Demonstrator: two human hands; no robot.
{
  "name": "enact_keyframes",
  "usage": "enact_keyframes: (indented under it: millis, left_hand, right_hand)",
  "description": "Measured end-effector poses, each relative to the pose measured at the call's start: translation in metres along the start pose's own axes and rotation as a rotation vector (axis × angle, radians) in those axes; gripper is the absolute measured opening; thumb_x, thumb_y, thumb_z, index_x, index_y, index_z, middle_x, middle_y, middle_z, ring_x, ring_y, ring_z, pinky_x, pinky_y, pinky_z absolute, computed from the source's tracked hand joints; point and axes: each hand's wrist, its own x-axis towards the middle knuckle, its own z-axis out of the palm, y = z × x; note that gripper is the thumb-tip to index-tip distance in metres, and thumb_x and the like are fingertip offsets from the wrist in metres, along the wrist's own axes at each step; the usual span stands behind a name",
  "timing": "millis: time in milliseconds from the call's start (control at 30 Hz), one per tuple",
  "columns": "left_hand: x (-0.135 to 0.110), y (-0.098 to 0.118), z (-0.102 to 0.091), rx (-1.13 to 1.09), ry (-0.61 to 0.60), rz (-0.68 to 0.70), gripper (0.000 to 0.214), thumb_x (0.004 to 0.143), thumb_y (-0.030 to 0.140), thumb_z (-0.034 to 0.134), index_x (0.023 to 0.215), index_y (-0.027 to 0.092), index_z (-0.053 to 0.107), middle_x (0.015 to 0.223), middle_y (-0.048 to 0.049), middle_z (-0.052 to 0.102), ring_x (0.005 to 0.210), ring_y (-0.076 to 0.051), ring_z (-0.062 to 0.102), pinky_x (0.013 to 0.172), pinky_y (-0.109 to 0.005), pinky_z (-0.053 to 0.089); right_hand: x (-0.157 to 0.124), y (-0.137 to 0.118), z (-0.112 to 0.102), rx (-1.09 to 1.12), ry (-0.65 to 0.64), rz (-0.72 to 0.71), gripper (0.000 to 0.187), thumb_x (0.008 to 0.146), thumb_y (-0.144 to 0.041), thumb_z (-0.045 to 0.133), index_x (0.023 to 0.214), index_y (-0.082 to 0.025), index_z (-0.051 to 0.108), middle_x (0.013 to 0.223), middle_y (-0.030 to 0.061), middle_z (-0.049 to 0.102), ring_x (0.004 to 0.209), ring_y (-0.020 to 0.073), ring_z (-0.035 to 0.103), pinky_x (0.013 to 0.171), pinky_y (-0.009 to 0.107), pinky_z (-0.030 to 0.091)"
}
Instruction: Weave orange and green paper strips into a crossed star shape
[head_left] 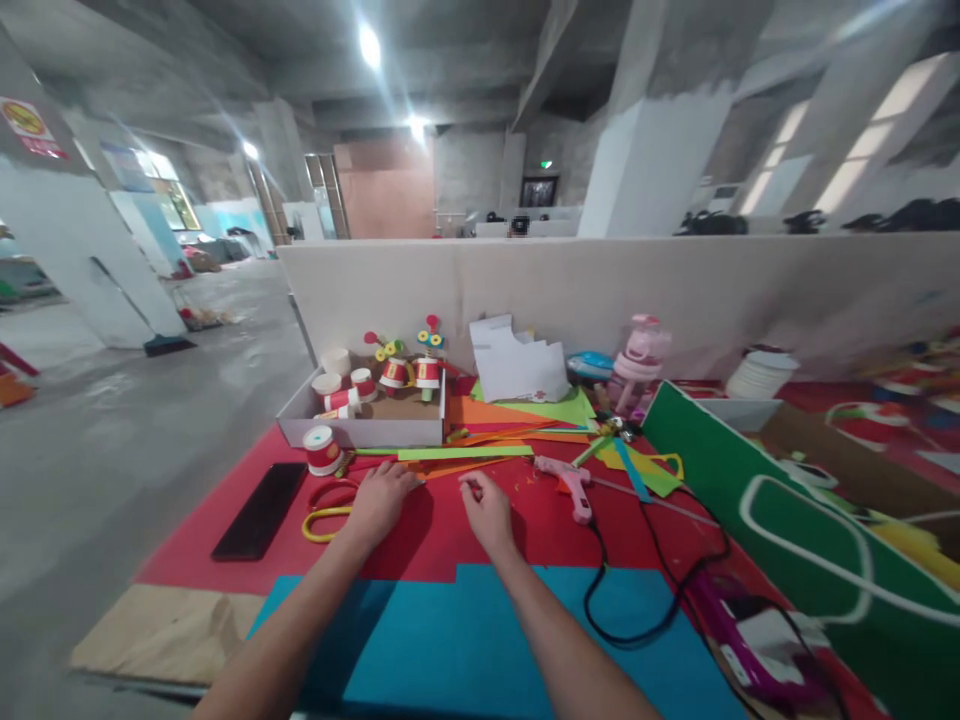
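My left hand (381,503) rests on the red felt (435,540), fingers curled loosely, fingertips touching the end of an orange paper strip (457,466). Just left of it lie yellow-handled scissors (326,518). My right hand (487,512) is on the red felt a little to the right, fingers bent down in a pinch near the same strip; what it holds, if anything, is too small to name. A green paper strip (465,453) lies just beyond both hands. A pink glue gun (571,484) lies to the right of my right hand.
A shallow cardboard box (360,425) holds several paper-cup figures; one decorated cup (323,450) stands before it. A black phone (260,510) lies left. Blue sheet (480,640) in front, black cable (645,590), green board (787,520), pink bottle (637,365), white paper (517,365), partition wall behind.
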Motion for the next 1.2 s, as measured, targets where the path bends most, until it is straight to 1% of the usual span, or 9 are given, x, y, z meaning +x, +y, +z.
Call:
enact_keyframes:
  millis: [133,267,533,633,733,833,900,1033,1200]
  left_hand:
    - [0.043,0.022,-0.002,0.051,0.059,0.006,0.024,0.089,0.017,0.042,0.101,0.018,0.064,0.099,-0.0104,0.062,0.097,-0.024,0.051,0.084,-0.035,0.039]
    - [0.077,0.036,0.015,0.135,0.087,-0.046,0.026,0.089,0.015,0.041,0.103,0.015,0.062,0.102,-0.0133,0.062,0.102,-0.027,0.051,0.082,-0.038,0.039]
    - [0.076,0.039,0.031,0.07,0.149,-0.038,0.022,0.089,0.017,0.042,0.087,0.016,0.064,0.096,-0.0126,0.063,0.098,-0.027,0.053,0.081,-0.039,0.038]
    - [0.069,0.038,0.027,-0.197,0.227,-0.114,0.021,0.09,0.021,0.041,0.085,0.017,0.062,0.091,-0.0102,0.064,0.092,-0.023,0.056,0.08,-0.034,0.039]
    - [0.061,0.039,0.03,-0.744,0.222,-0.249,0.021,0.089,0.032,0.045,0.08,0.018,0.058,0.072,-0.0038,0.062,0.068,-0.016,0.057,0.066,-0.026,0.041]
    - [0.053,0.043,0.037,-1.358,-0.025,-0.352,0.031,0.082,0.048,0.054,0.077,0.018,0.052,0.055,0.0006,0.057,0.046,-0.011,0.049,0.049,-0.022,0.037]
    - [0.048,0.048,0.039,-1.59,-0.168,-0.372,0.035,0.075,0.051,0.062,0.078,0.018,0.052,0.054,0.0003,0.059,0.041,-0.01,0.049,0.044,-0.02,0.036]
    - [0.044,0.058,0.034,-1.729,-0.241,-0.397,0.038,0.069,0.048,0.07,0.078,0.016,0.052,0.057,-0.0034,0.064,0.043,-0.011,0.055,0.044,-0.02,0.04]
    - [0.043,0.065,0.026,-1.774,-0.285,-0.409,0.037,0.069,0.044,0.072,0.079,0.014,0.054,0.062,-0.0068,0.067,0.047,-0.013,0.06,0.047,-0.021,0.045]
  right_hand:
    - [0.004,0.005,0.0,0.162,0.029,0.037,0.017,0.08,-0.031,0.05,0.085,-0.02,0.064,0.079,0.0036,0.069,0.071,0.0183,0.064,0.066,0.027,0.047]
    - [0.005,0.007,-0.003,0.242,0.048,0.058,0.017,0.079,-0.029,0.051,0.085,-0.02,0.064,0.077,0.0044,0.069,0.071,0.019,0.065,0.066,0.029,0.049]
    - [0.01,0.014,-0.001,0.278,0.029,0.056,0.011,0.074,-0.026,0.055,0.077,-0.021,0.064,0.073,0.0027,0.068,0.067,0.0178,0.064,0.063,0.028,0.049]
    - [0.016,0.018,0.003,0.314,0.054,0.192,0.016,0.074,-0.035,0.059,0.076,-0.02,0.063,0.067,0.0006,0.065,0.051,0.0141,0.057,0.049,0.025,0.045]
    - [0.024,0.014,0.006,0.478,0.04,0.32,0.03,0.077,-0.049,0.057,0.082,-0.02,0.064,0.065,0.0,0.064,0.043,0.0116,0.051,0.041,0.023,0.041]
    - [0.028,0.008,0.005,0.733,-0.026,0.278,0.037,0.077,-0.054,0.059,0.094,-0.021,0.066,0.082,0.0043,0.07,0.065,0.0162,0.063,0.056,0.027,0.05]
    - [0.028,0.004,0.003,0.838,-0.109,0.274,0.039,0.076,-0.054,0.061,0.096,-0.022,0.067,0.09,0.006,0.071,0.078,0.02,0.066,0.064,0.03,0.051]
    - [0.026,0.001,-0.002,0.964,-0.211,0.32,0.043,0.077,-0.055,0.06,0.103,-0.021,0.067,0.095,0.006,0.071,0.068,0.0192,0.064,0.055,0.03,0.049]
    - [0.025,0.0,-0.004,1.049,-0.195,0.349,0.043,0.074,-0.049,0.067,0.105,-0.02,0.065,0.087,0.0037,0.071,0.047,0.0115,0.053,0.042,0.026,0.042]
